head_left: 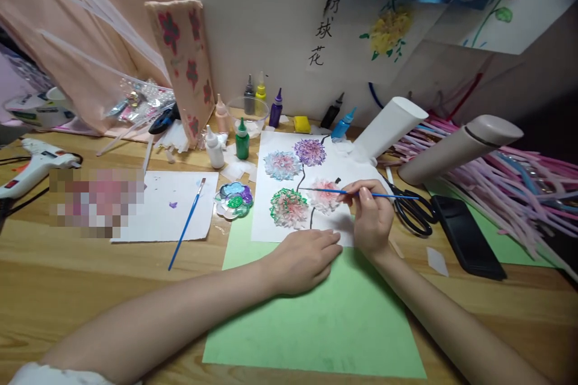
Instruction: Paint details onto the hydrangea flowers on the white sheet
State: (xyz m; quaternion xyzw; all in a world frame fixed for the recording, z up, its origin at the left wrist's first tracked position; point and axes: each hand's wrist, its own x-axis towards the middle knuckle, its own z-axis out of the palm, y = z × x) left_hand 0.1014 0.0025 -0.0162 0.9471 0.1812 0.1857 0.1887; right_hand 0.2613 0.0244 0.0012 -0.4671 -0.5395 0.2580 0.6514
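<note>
Pinched in my right hand (372, 213) is a thin blue paintbrush (391, 195). Its tip points left, over the white paper (262, 231) close to a dark stem line between the flowers. My left hand (309, 258) lies flat, fingers stretched out, across the paper's lower edge and the green sheet (316, 331) beneath. Four kinds of ruffled flower sit on the paper: a purple one (309, 152), a light blue and pink one (282, 165), a green-edged one (289, 209) and a pink-white one (324, 195), partly behind my right hand. Left of them stands a flower-shaped paint palette (233, 200).
A second paintbrush (186, 225) rests on a paint-specked white sheet (158, 216). Behind are paint bottles, including a green one (242, 143) and a white one (214, 151). Black scissors (413, 213) and a phone (469, 237) lie right. A glue gun (34, 165) lies far left.
</note>
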